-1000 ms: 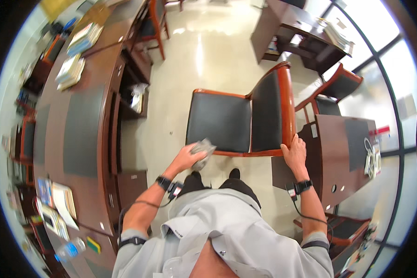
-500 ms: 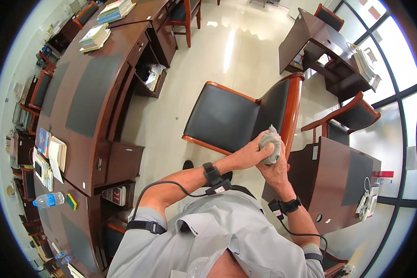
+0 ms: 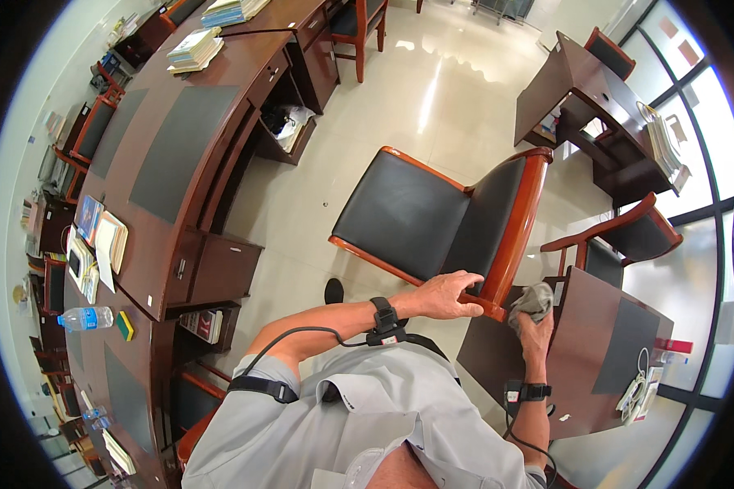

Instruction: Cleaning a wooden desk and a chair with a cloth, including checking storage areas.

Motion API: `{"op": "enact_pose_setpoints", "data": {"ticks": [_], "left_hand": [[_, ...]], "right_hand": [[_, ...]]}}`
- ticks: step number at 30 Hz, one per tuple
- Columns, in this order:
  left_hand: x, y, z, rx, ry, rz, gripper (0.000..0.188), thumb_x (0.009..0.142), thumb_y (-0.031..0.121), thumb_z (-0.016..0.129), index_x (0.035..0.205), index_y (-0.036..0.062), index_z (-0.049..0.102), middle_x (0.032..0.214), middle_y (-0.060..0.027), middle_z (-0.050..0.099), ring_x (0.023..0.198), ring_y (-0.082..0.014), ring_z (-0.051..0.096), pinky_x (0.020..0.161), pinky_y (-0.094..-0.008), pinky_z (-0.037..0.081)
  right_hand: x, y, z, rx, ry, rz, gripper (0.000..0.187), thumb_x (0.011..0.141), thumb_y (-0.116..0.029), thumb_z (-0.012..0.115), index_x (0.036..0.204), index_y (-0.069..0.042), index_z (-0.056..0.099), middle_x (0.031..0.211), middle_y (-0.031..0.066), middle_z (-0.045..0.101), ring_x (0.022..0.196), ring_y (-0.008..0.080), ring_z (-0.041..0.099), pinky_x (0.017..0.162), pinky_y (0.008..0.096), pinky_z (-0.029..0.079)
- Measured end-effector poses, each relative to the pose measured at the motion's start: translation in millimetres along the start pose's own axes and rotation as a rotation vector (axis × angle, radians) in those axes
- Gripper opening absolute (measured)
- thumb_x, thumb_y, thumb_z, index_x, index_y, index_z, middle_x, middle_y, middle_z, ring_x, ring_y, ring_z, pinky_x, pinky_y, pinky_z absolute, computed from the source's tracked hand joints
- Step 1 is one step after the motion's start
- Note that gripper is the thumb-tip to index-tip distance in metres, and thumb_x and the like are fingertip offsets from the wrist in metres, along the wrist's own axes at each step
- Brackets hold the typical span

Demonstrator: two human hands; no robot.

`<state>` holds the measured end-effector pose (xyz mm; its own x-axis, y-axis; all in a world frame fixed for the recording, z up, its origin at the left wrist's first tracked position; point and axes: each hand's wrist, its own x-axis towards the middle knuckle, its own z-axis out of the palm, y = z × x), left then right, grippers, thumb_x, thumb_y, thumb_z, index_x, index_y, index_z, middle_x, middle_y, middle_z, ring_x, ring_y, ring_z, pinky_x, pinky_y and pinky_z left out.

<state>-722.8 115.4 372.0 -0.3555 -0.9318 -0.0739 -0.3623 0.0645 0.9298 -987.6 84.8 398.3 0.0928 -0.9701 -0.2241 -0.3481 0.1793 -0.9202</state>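
Observation:
A wooden chair with a black padded seat (image 3: 404, 213) and backrest stands in front of me, its back toward the right. My left hand (image 3: 442, 297) is at the near end of the backrest's wooden frame (image 3: 518, 236). Its fingers are apart, thumb stretched out, and it holds nothing; whether it touches the frame I cannot tell. Just right of the backrest, my right hand (image 3: 535, 332) grips a crumpled grey cloth (image 3: 533, 301), which bulges out above the fingers.
On the left runs a long brown desk (image 3: 159, 269) with books (image 3: 110, 244), a water bottle (image 3: 86, 319) and a yellow-green sponge (image 3: 125, 326). A smaller desk (image 3: 575, 350) with a coiled white cable (image 3: 634, 387) stands close on the right. Another chair (image 3: 628, 236) is behind it.
Both hands were together on the cloth. They have parted: the right hand carried the cloth right and down past the backrest, while the left let go and opened near the chair frame.

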Motion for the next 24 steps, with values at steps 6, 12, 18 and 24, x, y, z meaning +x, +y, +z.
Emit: {"op": "enact_pose_setpoints", "data": {"ticks": [6,12,18,24], "left_hand": [[23,-2,21,-0.12,0.012,-0.099,0.081,0.085,0.051,0.069,0.138,-0.0058,0.045,0.121,-0.0237,0.057,0.103,-0.0326,0.062,0.09,-0.0404,0.05],[47,-6,27,0.011,0.149,-0.108,0.075,0.086,0.048,0.068,0.131,-0.0083,0.049,0.111,-0.0237,0.06,0.093,-0.0346,0.062,0.083,-0.0433,0.049],[60,-11,34,0.112,0.256,-0.138,0.071,0.084,0.045,0.07,0.129,-0.0071,0.051,0.117,-0.0243,0.056,0.109,-0.0366,0.056,0.095,-0.0436,0.045],[57,-15,34,0.043,0.268,-0.166,0.081,0.082,0.044,0.071,0.139,-0.0062,0.042,0.134,-0.027,0.05,0.124,-0.0388,0.05,0.105,-0.0433,0.041]], "right_hand": [[-2,31,5,0.221,-0.153,0.161,0.046,0.088,-0.012,0.061,0.132,-0.003,0.05,0.122,0.0042,0.056,0.11,0.0167,0.054,0.097,0.0321,0.043],[13,47,13,0.408,-0.227,0.242,0.044,0.098,-0.025,0.059,0.134,-0.002,0.048,0.124,0.0051,0.057,0.108,0.0165,0.058,0.093,0.033,0.048],[24,44,22,0.48,-0.249,0.3,0.041,0.099,-0.026,0.058,0.131,-0.002,0.05,0.121,0.0058,0.06,0.105,0.0163,0.061,0.09,0.0337,0.051],[35,50,26,0.658,-0.245,0.387,0.037,0.097,-0.024,0.062,0.126,-0.003,0.055,0.117,0.0062,0.063,0.1,0.0171,0.064,0.087,0.0343,0.053]]}}
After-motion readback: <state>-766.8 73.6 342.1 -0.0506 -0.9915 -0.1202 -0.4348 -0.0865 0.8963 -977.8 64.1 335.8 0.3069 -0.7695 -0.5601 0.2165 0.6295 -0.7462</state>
